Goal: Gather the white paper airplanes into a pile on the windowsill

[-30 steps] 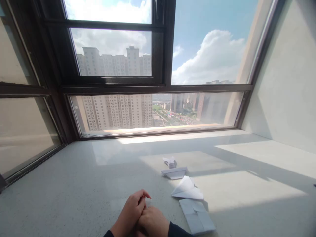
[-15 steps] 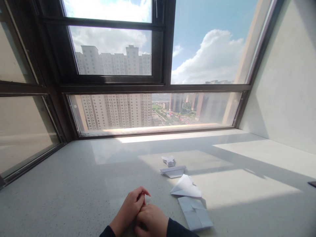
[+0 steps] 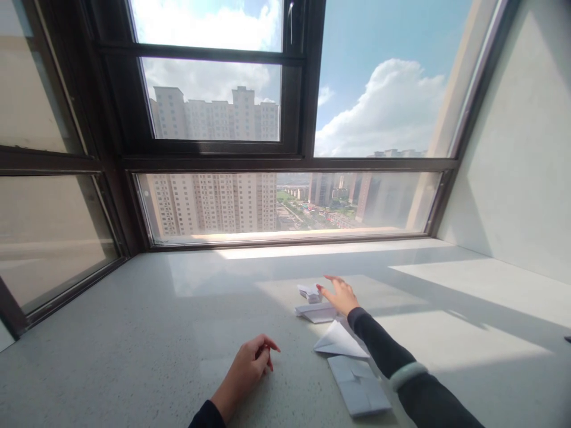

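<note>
Four white folded papers form a line on the pale speckled sill. At the far end is a small folded paper star shape (image 3: 309, 292), with my right hand (image 3: 341, 295) just right of it, thumb and fingers apart and nothing between them. Partly behind that hand lies a folded paper boat (image 3: 314, 312). Nearer me come a paper plane (image 3: 339, 341) and a flat folded paper square (image 3: 359, 386), beside my right forearm. My left hand (image 3: 254, 364) rests on the sill left of the papers, its fingers loosely curled and apart, with nothing seen in it.
The speckled sill (image 3: 134, 333) runs to dark window frames (image 3: 285, 242) ahead and on the left. A pale wall (image 3: 521, 148) rises on the right. Sunlight patches and shadows cross the surface. A small dark object (image 3: 567, 339) shows at the right edge.
My right hand has parted from my left and reached forward and right to the far small paper, its fingers opening. My left hand stays near its place. The view has shifted slightly.
</note>
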A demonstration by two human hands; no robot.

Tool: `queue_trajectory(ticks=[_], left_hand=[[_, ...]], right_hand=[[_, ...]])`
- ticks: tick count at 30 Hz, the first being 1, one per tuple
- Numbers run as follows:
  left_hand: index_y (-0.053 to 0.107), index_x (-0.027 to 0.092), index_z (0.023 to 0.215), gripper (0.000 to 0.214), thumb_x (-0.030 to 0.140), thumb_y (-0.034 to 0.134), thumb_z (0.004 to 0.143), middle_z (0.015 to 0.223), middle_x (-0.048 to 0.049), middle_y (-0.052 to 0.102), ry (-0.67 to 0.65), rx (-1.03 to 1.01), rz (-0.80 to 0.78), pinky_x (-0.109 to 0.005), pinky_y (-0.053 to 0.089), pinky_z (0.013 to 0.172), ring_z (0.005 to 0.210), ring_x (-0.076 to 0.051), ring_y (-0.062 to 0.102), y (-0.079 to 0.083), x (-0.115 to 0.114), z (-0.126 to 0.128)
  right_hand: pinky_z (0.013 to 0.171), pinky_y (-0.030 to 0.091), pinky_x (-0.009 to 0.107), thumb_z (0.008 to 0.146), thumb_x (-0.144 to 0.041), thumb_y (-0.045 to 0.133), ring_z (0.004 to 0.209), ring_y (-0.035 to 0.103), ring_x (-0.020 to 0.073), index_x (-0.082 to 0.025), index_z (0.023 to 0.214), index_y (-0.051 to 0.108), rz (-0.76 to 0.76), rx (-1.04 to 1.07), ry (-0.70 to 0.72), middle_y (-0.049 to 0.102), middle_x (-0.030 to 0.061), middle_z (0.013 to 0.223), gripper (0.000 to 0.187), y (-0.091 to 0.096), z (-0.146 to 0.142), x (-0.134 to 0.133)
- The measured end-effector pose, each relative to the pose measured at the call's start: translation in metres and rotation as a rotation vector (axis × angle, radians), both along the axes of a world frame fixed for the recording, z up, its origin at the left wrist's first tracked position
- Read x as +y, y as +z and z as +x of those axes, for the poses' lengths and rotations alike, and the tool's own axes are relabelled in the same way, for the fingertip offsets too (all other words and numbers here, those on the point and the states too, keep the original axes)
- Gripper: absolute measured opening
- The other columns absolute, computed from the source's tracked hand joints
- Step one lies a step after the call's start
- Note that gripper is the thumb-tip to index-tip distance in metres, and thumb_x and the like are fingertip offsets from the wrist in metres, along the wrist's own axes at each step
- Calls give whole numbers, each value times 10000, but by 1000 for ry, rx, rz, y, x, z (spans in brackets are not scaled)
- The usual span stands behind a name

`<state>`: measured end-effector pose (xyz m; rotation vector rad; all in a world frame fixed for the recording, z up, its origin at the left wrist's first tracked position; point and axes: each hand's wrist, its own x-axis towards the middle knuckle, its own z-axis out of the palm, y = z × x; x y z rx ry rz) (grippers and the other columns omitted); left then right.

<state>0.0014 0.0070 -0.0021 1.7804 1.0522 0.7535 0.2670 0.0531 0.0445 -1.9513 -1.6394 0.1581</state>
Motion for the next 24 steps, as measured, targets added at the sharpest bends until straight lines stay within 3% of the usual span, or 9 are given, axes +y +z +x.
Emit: queue_trajectory(ticks=[3, 7, 11, 14, 19, 21, 24], left_hand=[[598, 139, 778, 274, 233, 346, 725, 464, 37, 483, 6, 21, 28, -229, 360, 506, 459, -123, 477, -1, 1, 1], [610, 145, 780, 282, 213, 339, 743, 427, 54, 412, 12, 102, 134, -226, 339, 501, 448, -120, 450, -1, -2, 1], [615, 165, 769, 245, 187, 373, 745, 660, -34, 568, 74, 91, 336, -248, 376, 599, 646, -160, 512, 7, -8, -2], [612, 182, 820, 229, 189, 390, 762, 775, -73, 581, 113, 61, 446, -274, 397, 672, 759, -191, 517, 14, -12, -5], [601, 197, 849, 210, 168, 412, 762, 815, -68, 590, 188, 96, 586, -331, 399, 759, 811, -202, 513, 17, -12, -8], [596, 201, 859, 215, 162, 408, 761, 845, -62, 600, 230, 143, 623, -348, 402, 763, 823, -202, 519, 15, -10, -8], [588, 208, 900, 231, 163, 417, 751, 927, -58, 607, 295, 219, 665, -363, 405, 775, 888, -207, 526, 9, -6, -7]], right_hand=[[901, 304, 416, 798, -331, 403, 1104, 436, 302, -61, 1171, 463, -92, 0, -10, 505, 206, 1148, 464, -15, 3, 10], [913, 321, 388, 802, -286, 417, 1089, 461, 292, -23, 1162, 474, -149, -12, 121, 518, 222, 1147, 450, -31, -34, 14], [941, 315, 341, 799, -283, 452, 1126, 435, 240, -83, 1174, 478, -148, -20, 328, 517, 167, 1180, 426, -35, -84, 8], [969, 295, 312, 820, -351, 426, 1179, 380, 195, -150, 1212, 441, -119, -15, 455, 473, 118, 1245, 441, -26, -98, -5], [998, 270, 366, 814, -499, 347, 1214, 326, 207, -181, 1241, 402, -88, -15, 473, 415, 98, 1296, 536, -8, -63, -48], [989, 279, 414, 783, -560, 347, 1213, 326, 244, -187, 1247, 396, -97, -30, 376, 399, 110, 1307, 597, -12, -36, -72], [997, 233, 479, 701, -609, 441, 1240, 253, 306, -197, 1264, 378, -80, -110, 248, 340, 125, 1342, 701, -34, 1, -106]])
